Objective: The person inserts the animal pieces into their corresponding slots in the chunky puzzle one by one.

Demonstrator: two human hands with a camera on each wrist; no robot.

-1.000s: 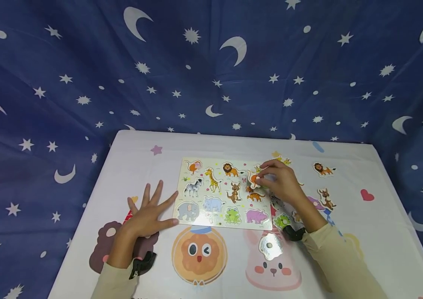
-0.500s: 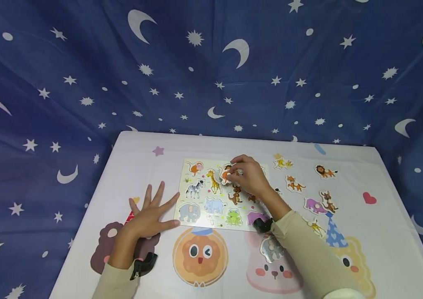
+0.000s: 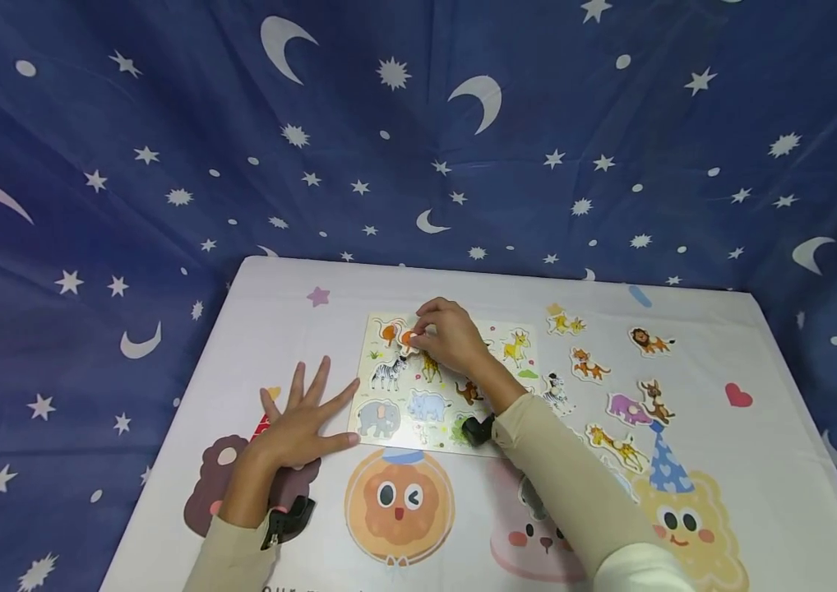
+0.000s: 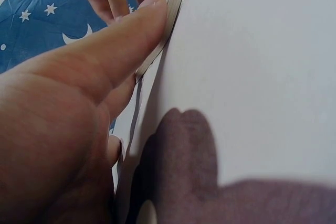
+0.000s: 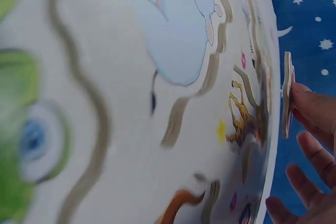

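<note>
Seemingly, right hand [image 3: 451, 335] pinches monkey piece [image 3: 406, 339], left hand [image 3: 303, 426] splayed, starry cloth [image 3: 359, 99] behind table [image 3: 270, 321].

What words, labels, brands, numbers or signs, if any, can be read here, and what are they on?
"our": seemingly this, on the tablecloth, at the bottom edge of the head view.
Next to it, more lettering is cut off by the picture's edge and can't be read.
Puzzle board: no readable words; any tiny print is too small to tell.
Both wrist views: no readable text.
</note>
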